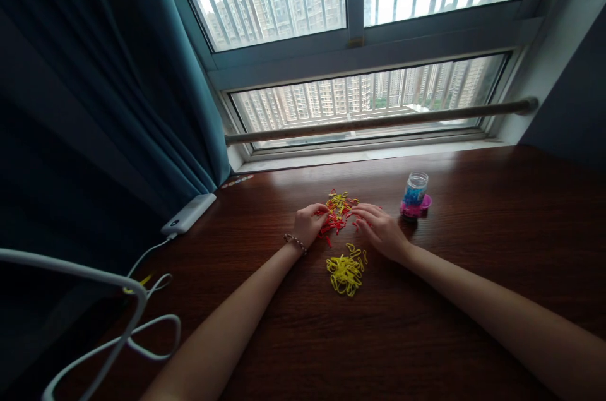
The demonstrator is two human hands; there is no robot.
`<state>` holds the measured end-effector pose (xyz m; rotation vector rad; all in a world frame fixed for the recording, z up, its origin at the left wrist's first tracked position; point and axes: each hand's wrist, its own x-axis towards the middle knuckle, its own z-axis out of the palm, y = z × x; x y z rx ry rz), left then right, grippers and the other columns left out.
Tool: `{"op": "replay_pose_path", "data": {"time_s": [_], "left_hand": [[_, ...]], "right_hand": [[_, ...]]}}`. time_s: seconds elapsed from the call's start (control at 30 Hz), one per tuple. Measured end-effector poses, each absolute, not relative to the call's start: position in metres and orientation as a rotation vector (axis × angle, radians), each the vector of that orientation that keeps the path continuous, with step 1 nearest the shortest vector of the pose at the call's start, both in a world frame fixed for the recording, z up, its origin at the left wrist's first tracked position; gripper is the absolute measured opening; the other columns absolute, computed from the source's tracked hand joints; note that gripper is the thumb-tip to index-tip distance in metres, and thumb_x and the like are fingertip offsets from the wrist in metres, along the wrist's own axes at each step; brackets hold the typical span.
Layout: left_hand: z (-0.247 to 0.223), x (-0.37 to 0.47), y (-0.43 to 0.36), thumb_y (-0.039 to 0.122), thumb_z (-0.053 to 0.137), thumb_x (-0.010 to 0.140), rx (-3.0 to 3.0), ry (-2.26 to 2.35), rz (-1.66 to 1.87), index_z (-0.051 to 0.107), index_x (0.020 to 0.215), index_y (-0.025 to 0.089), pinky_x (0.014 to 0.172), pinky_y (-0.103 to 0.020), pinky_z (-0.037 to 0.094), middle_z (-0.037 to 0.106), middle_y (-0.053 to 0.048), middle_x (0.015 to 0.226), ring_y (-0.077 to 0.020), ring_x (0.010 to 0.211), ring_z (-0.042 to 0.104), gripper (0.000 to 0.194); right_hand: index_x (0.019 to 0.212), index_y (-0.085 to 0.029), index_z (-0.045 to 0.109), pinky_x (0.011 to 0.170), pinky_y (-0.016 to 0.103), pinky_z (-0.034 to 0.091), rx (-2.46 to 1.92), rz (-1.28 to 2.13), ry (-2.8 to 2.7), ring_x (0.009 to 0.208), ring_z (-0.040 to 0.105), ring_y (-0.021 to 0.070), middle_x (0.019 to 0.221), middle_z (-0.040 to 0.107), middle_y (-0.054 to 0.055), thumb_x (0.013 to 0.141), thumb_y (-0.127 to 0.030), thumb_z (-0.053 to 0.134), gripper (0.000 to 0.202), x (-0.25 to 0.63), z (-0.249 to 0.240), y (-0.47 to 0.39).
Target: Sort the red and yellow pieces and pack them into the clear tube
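A mixed pile of red and yellow rubber bands (337,211) lies on the dark wooden table between my hands. My left hand (310,223) is at the pile's left edge, its thumb and fingers curled together on red bands; what lies between the fingertips is too small to name. On the right side of the pile rests my right hand (381,232), fingers stretched out and apart, fingertips at the red bands. Nearer to me sits a separate heap of yellow bands (345,273), with a few loose ones at its upper right.
A clear jar with blue contents (415,191) and a pink piece around its base stands at the right. At the left lie a white power bank (189,215) and a looping white cable (156,319). Beyond the table (473,199) are a window and a blue curtain.
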<state>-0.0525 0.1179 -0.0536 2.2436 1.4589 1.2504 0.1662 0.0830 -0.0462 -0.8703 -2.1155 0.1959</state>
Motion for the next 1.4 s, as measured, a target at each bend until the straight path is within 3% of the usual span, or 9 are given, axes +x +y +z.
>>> {"op": "replay_pose_path", "data": {"time_s": [0.17, 0.3, 0.43, 0.63, 0.8, 1.07, 1.4], "left_hand": [[-0.047, -0.048, 0.112, 0.023, 0.059, 0.075, 2.483, 1.011, 1.152, 0.066, 0.075, 0.019, 0.079, -0.031, 0.047, 0.067, -0.004, 0.085, -0.0159, 0.083, 0.059, 0.008], [-0.042, -0.045, 0.109, 0.026, 0.062, 0.073, 2.665, 0.821, 0.980, 0.068, 0.071, 0.023, 0.086, -0.035, 0.043, 0.067, -0.003, 0.084, -0.0174, 0.091, 0.055, 0.007], [-0.040, -0.044, 0.107, 0.028, 0.061, 0.074, 2.672, 0.823, 0.894, 0.069, 0.073, 0.026, 0.091, -0.036, 0.040, 0.068, -0.002, 0.086, -0.0174, 0.096, 0.054, 0.008], [-0.042, -0.046, 0.110, 0.029, 0.052, 0.080, 2.481, 1.118, 1.111, 0.067, 0.074, 0.019, 0.080, -0.034, 0.046, 0.066, -0.006, 0.079, -0.0178, 0.082, 0.057, 0.019], [-0.046, -0.047, 0.114, 0.029, 0.048, 0.082, 2.451, 1.325, 1.124, 0.065, 0.070, 0.018, 0.075, -0.032, 0.046, 0.066, -0.005, 0.074, -0.0179, 0.078, 0.056, 0.023], [-0.044, -0.043, 0.109, 0.029, 0.049, 0.082, 2.622, 1.212, 0.955, 0.067, 0.084, 0.024, 0.089, -0.037, 0.039, 0.068, -0.003, 0.091, -0.0189, 0.097, 0.054, 0.020], [-0.048, -0.040, 0.107, 0.027, 0.045, 0.084, 2.688, 1.262, 0.858, 0.065, 0.090, 0.024, 0.093, -0.043, 0.033, 0.067, -0.004, 0.095, -0.0201, 0.101, 0.051, 0.022]], "right_hand": [[0.126, -0.020, 0.044, 0.103, 0.045, 0.028, -1.087, 0.266, -2.279, 0.126, 0.028, 0.0247, 0.131, 0.045, 0.006, 0.089, -0.039, 0.037, 0.042, 0.165, -0.062, 0.102], [0.116, -0.017, 0.053, 0.101, 0.049, 0.026, -1.226, 0.253, -2.255, 0.123, 0.032, 0.0274, 0.123, 0.052, 0.007, 0.089, -0.040, 0.036, 0.039, 0.165, -0.069, 0.106], [0.111, -0.014, 0.056, 0.099, 0.049, 0.029, -1.263, 0.197, -2.159, 0.121, 0.034, 0.0283, 0.120, 0.054, 0.012, 0.089, -0.040, 0.037, 0.039, 0.166, -0.070, 0.107], [0.127, -0.026, 0.042, 0.101, 0.055, 0.019, -1.239, 0.195, -2.339, 0.127, 0.025, 0.0276, 0.133, 0.043, 0.004, 0.088, -0.047, 0.034, 0.045, 0.163, -0.068, 0.103], [0.120, -0.021, 0.050, 0.100, 0.051, 0.024, -1.307, 0.159, -2.291, 0.122, 0.032, 0.0285, 0.126, 0.049, 0.009, 0.087, -0.048, 0.035, 0.045, 0.163, -0.070, 0.104], [0.114, -0.018, 0.054, 0.096, 0.044, 0.031, -1.263, 0.110, -2.248, 0.110, 0.043, 0.0240, 0.115, 0.054, 0.011, 0.087, -0.046, 0.039, 0.041, 0.164, -0.068, 0.105], [0.093, -0.017, 0.064, 0.091, 0.042, 0.038, -1.230, 0.133, -2.104, 0.101, 0.047, 0.0242, 0.102, 0.057, 0.012, 0.087, -0.040, 0.042, 0.033, 0.166, -0.072, 0.108]]}}
